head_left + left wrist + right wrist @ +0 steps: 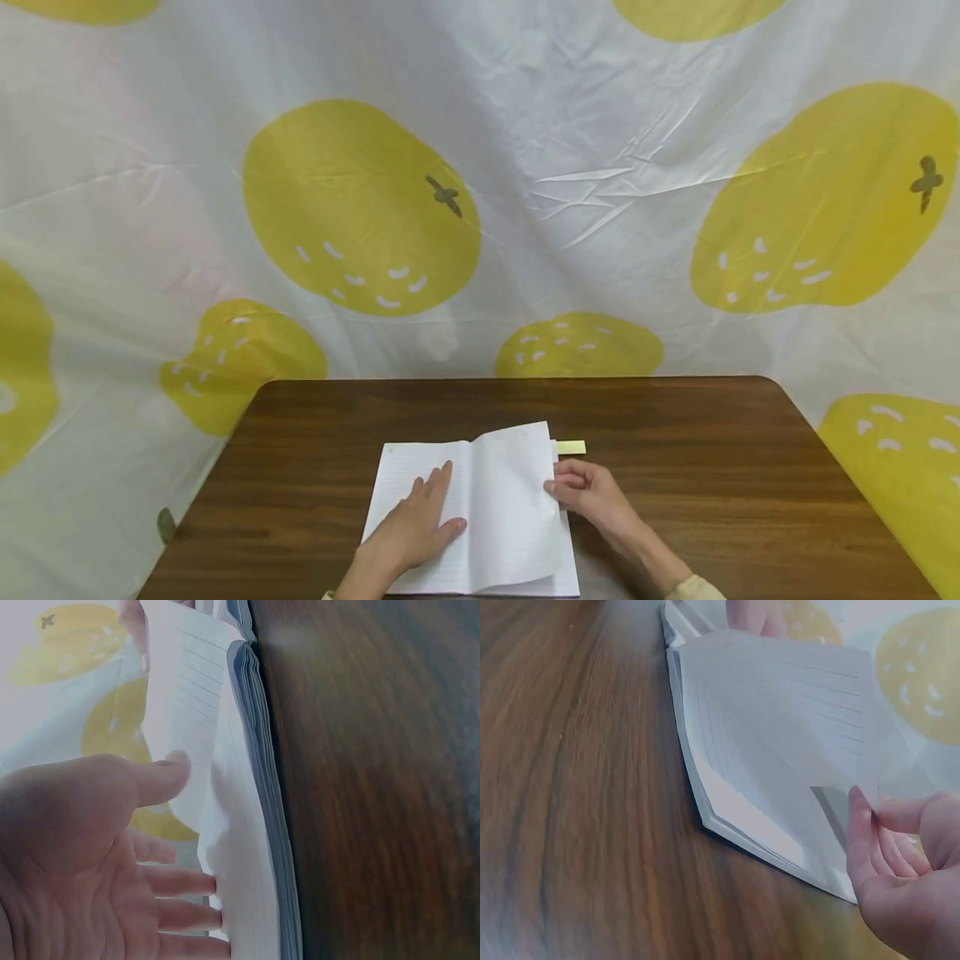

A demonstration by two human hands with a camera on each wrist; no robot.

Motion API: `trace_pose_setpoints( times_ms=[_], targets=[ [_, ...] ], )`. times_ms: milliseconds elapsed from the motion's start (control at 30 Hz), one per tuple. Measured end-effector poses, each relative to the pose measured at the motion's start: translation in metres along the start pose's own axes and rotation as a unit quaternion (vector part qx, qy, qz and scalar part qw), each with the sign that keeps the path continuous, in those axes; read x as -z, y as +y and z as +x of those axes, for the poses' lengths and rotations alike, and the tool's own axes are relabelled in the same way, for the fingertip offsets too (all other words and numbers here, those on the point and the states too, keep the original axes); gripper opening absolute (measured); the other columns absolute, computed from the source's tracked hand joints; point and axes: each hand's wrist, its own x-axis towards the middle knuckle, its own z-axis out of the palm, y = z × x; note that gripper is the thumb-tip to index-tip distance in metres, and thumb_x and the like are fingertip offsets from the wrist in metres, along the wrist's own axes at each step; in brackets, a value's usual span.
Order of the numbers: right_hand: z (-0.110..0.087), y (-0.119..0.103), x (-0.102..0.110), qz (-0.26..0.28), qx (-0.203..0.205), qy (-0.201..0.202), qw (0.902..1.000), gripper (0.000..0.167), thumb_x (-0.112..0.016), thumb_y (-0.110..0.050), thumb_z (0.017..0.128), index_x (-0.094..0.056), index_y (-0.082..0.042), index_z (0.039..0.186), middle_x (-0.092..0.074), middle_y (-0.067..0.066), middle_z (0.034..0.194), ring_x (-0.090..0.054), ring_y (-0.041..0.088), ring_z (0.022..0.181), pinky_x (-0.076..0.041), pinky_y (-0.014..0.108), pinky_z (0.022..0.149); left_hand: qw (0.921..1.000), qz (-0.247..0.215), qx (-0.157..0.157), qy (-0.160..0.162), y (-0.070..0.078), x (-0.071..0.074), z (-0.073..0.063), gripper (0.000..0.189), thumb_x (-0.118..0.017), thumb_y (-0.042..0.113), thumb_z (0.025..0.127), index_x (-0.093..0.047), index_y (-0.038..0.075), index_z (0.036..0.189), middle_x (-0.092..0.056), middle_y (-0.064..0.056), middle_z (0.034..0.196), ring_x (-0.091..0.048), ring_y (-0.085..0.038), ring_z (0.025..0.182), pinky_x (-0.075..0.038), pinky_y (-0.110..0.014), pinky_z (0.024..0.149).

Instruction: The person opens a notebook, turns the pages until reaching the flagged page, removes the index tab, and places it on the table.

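Note:
An open notebook (pixel 420 575) with lined white pages lies near the front of the table. My left hand (pixel 414 527) rests on its left page, fingers extended; in the left wrist view the fingertips (pixel 202 883) touch the paper. Between thumb and fingers, my right hand (pixel 592 497) pinches the outer edge of a lifted right-hand page (pixel 513 500). That page stands raised and curved above the pages under it, as the right wrist view also shows at the pinching right hand (pixel 900 862). A pale yellow sticky tab (pixel 571 447) juts out from the notebook's upper right edge.
The dark brown wooden table (pixel 712 450) extends around the notebook on both sides and behind it. A white curtain (pixel 547 167) printed with large yellow fruit hangs behind the table's far edge and at its sides.

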Motion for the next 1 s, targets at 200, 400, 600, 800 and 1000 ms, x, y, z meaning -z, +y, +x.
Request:
trace_pose_setpoints(
  times_ms=[200, 400, 600, 800, 1000],
  targets=[
    [0.004, 0.004, -0.011, 0.022, -0.017, -0.015, 0.9995, 0.033, -0.071, -0.012, 0.095, -0.059, 0.010, 0.116, -0.076, 0.001, 0.094, -0.068, 0.008, 0.086, -0.060, 0.027, 0.079, 0.9994, -0.021, 0.027, 0.005, 0.000, -0.001, 0.002, 0.079, -0.049, 0.052, 0.103, -0.024, 0.002, 0.159, -0.040, -0.030, 0.156, -0.040, -0.058, 0.138, -0.039, -0.067, 0.108],
    [0.010, 0.002, -0.031, 0.008, 0.004, -0.021, 0.9997, 0.030, -0.070, -0.009, 0.095, -0.058, 0.012, 0.113, -0.078, 0.013, 0.095, -0.072, 0.010, 0.079, -0.062, 0.030, 0.075, 0.9968, -0.051, 0.062, 0.000, 0.011, 0.002, 0.004, 0.095, -0.045, 0.069, 0.098, -0.012, 0.008, 0.163, -0.037, -0.032, 0.157, -0.046, -0.057, 0.135, -0.043, -0.067, 0.104],
    [0.016, -0.003, -0.055, -0.008, 0.040, -0.031, 0.9987, 0.027, -0.068, -0.008, 0.096, -0.056, 0.012, 0.111, -0.077, 0.021, 0.094, -0.072, 0.011, 0.072, -0.062, 0.030, 0.071, 0.9964, -0.062, 0.058, -0.004, 0.031, 0.003, 0.002, 0.113, -0.058, 0.072, 0.089, 0.005, 0.015, 0.164, -0.018, -0.043, 0.158, -0.060, -0.058, 0.116, -0.055, -0.060, 0.083],
    [0.018, -0.013, -0.072, -0.016, 0.049, -0.048, 0.9975, 0.028, -0.067, -0.011, 0.097, -0.057, 0.010, 0.112, -0.076, 0.024, 0.093, -0.074, 0.018, 0.073, -0.062, 0.030, 0.072, 0.9976, -0.060, 0.035, 0.007, 0.038, -0.001, 0.002, 0.127, -0.075, 0.062, 0.082, 0.011, 0.014, 0.163, -0.008, -0.051, 0.154, -0.059, -0.062, 0.111, -0.057, -0.060, 0.078],
    [0.019, -0.012, -0.077, -0.040, 0.075, -0.073, 0.9937, 0.024, -0.067, -0.010, 0.098, -0.062, 0.010, 0.110, -0.075, 0.027, 0.098, -0.075, 0.017, 0.089, -0.060, 0.025, 0.078, 0.9986, -0.031, 0.031, 0.029, 0.029, -0.004, 0.003, 0.131, -0.088, 0.033, 0.077, 0.009, 0.013, 0.162, -0.012, -0.055, 0.150, -0.064, -0.057, 0.104, -0.057, -0.059, 0.080]
  ],
)
